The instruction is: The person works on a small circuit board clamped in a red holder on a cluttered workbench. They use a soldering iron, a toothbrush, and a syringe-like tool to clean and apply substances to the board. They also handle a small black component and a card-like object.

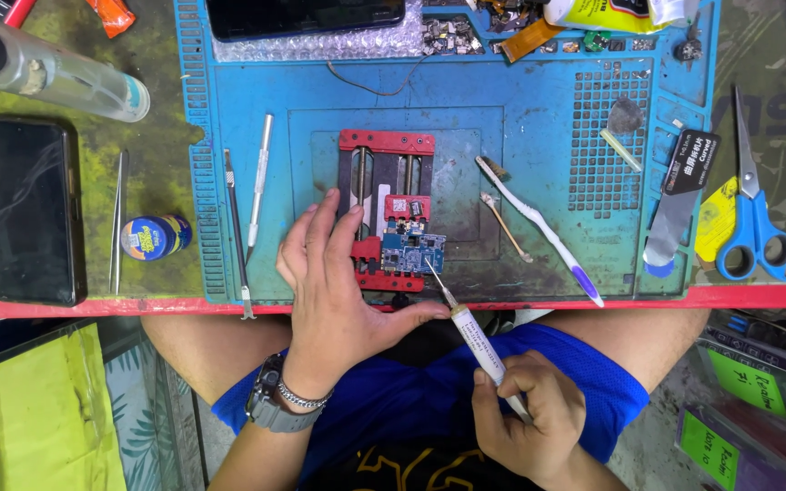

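Bracing the red holder with spread fingers, left hand lies flat just left of the blue circuit board. Right hand is closed round a syringe, its long axis slanting up-left, needle tip touching the board's near edge.

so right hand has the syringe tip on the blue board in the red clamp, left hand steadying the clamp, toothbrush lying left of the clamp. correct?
One error: the toothbrush lies right of the red clamp, not left, as the head view shows. The right hand does hold the syringe to the blue board, with the left hand steadying.
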